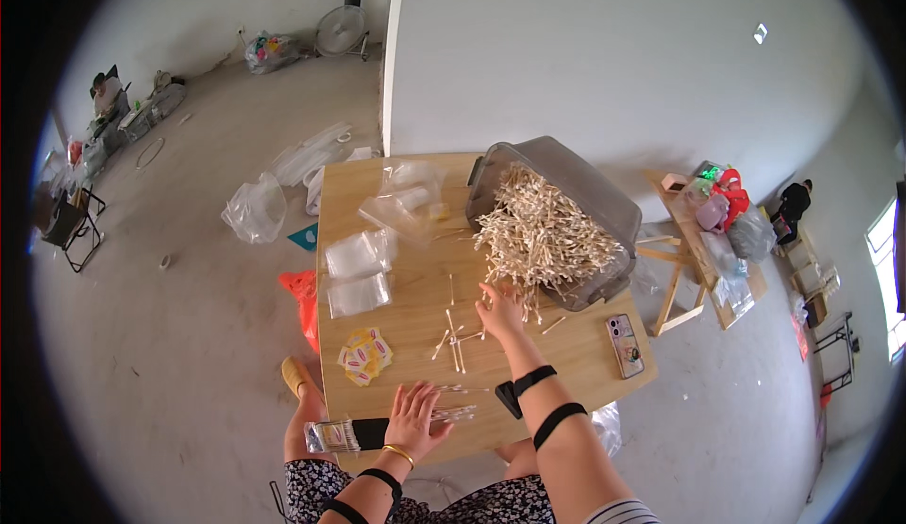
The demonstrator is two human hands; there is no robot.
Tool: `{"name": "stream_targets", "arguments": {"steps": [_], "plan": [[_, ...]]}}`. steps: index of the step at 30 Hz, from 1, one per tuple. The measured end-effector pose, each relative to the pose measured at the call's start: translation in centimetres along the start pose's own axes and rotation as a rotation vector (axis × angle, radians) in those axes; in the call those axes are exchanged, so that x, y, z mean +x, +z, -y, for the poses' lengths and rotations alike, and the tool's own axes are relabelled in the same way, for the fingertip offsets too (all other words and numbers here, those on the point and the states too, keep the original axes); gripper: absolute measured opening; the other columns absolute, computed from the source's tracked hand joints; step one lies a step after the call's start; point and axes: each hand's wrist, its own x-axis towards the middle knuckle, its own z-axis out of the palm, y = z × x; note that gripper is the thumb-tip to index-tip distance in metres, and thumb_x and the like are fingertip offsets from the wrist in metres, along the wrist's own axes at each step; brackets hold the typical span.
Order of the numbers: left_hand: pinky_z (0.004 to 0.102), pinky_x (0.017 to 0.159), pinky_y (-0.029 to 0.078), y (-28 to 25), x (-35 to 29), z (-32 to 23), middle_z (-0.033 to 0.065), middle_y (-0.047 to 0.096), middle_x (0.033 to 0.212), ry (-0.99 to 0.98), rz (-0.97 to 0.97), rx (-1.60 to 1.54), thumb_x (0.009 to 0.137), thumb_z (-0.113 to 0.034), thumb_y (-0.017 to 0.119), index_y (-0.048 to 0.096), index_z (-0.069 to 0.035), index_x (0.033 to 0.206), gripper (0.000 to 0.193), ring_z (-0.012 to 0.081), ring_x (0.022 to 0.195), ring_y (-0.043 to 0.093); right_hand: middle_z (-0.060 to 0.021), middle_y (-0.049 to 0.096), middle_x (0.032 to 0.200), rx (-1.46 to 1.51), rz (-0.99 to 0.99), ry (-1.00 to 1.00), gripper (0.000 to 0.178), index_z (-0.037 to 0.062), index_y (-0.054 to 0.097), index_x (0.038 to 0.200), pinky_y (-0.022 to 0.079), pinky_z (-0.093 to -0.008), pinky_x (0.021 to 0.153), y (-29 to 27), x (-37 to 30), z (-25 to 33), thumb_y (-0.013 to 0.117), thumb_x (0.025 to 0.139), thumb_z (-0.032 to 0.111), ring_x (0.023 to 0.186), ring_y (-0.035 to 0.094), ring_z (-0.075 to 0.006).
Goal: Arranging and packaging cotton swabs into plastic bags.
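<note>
My left hand lies at the table's front edge, fingers stretched flat beside and partly over a small row of loose cotton swabs. Left of it, a clear packet of cotton swabs adjoins a black flat piece, which reaches to my wrist. My right hand reaches to the lower edge of a large heap of cotton swabs, thumb and fingers apart; the fingertips are partly lost among the swabs. The heap spills from a tilted grey plastic bin. More swabs lie crossed between my hands.
Clear plastic bags and a pile of yellow-and-white paper labels lie on the table's left side. A phone rests at the right edge. Beyond stands a wooden side table with bags. Other people sit far off left and right.
</note>
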Motion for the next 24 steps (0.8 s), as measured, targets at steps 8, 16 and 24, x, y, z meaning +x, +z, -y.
{"name": "stream_targets", "arguments": {"steps": [8, 16, 24], "plan": [[0.0553, 0.123, 0.023, 0.4, 0.0, -0.1, 0.0104, 0.051, 0.144, 0.028, -0.055, -0.032, 0.08, -0.04, 0.078, 0.05, -0.008, 0.133, 0.068, 0.0307, 0.141, 0.042, -0.0153, 0.051, 0.14, -0.019, -0.095, -0.209, 0.052, 0.0047, 0.056, 0.134, 0.039, -0.0472, 0.11, 2.9, -2.2, -1.5, 0.069, 0.089, 0.027, 0.131, 0.044, -0.0411], [0.0539, 0.124, 0.021, -0.3, -0.2, 0.4, 0.0106, 0.05, 0.145, 0.003, -0.036, -0.014, 0.08, -0.04, 0.077, 0.05, -0.007, 0.134, 0.068, 0.0298, 0.144, 0.039, -0.0223, 0.05, 0.139, 0.213, -0.078, -0.286, 0.081, 0.0002, 0.044, 0.142, 0.04, -0.0476, 0.108, 1.3, -9.2, 0.0, 0.078, 0.082, 0.041, 0.128, 0.047, -0.041], [0.0541, 0.124, 0.02, 0.1, 0.0, 0.1, 0.0101, 0.05, 0.145, 0.02, -0.056, -0.039, 0.08, -0.04, 0.077, 0.05, -0.007, 0.133, 0.068, 0.0298, 0.144, 0.039, -0.0232, 0.045, 0.142, -0.174, -0.201, 0.018, 0.104, -0.0025, 0.04, 0.145, 0.036, -0.054, 0.109, 3.8, -9.5, 4.9, 0.079, 0.072, 0.062, 0.133, 0.04, -0.0413]]}}
